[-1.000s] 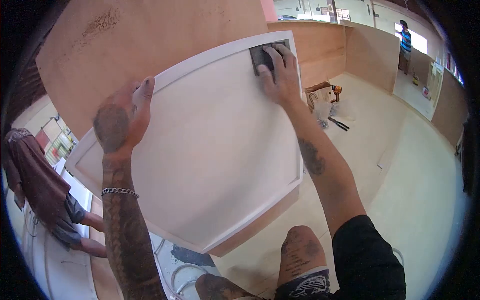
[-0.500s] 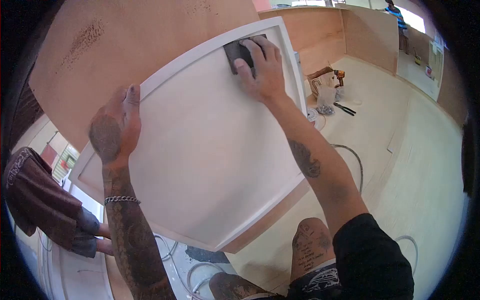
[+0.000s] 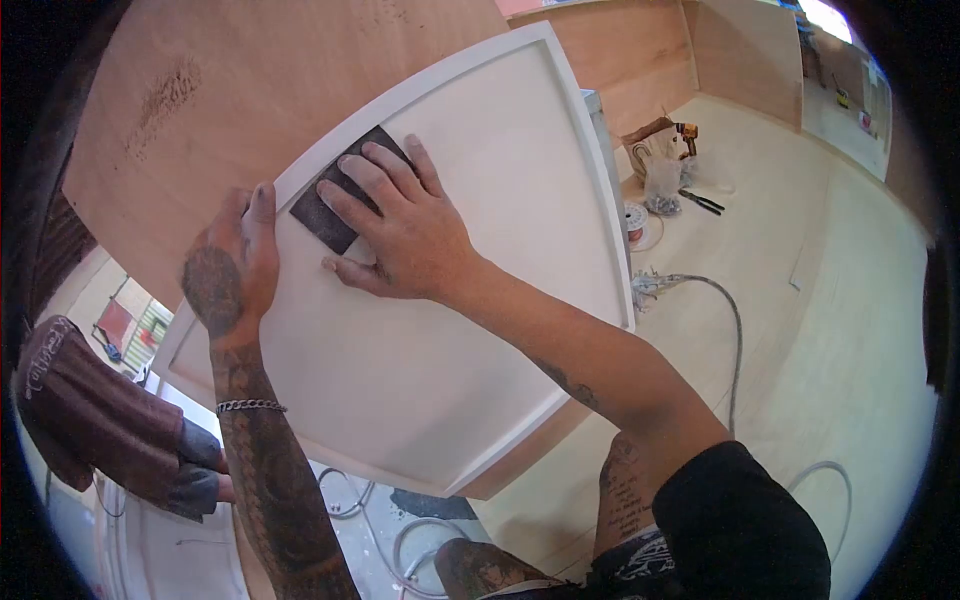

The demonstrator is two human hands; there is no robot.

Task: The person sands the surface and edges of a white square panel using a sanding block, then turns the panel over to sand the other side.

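A white framed panel lies tilted in front of me against a light brown board. My left hand grips the panel's upper left edge, its thumb on the front and its other fingers partly hidden. My right hand presses a dark grey sanding sheet on the panel's white face, near the upper left rim. The fingers lie spread across the sheet, which covers a flat rectangular patch beside my left hand.
Plastic bags, an orange drill, pliers and a wire spool lie on the floor at right. A grey hose curves nearby. A person bends at the left. Wooden partitions stand behind.
My right hand has slid the dark sheet from the panel's top right corner down and left along the rim, close to my left hand. My left hand keeps its hold.
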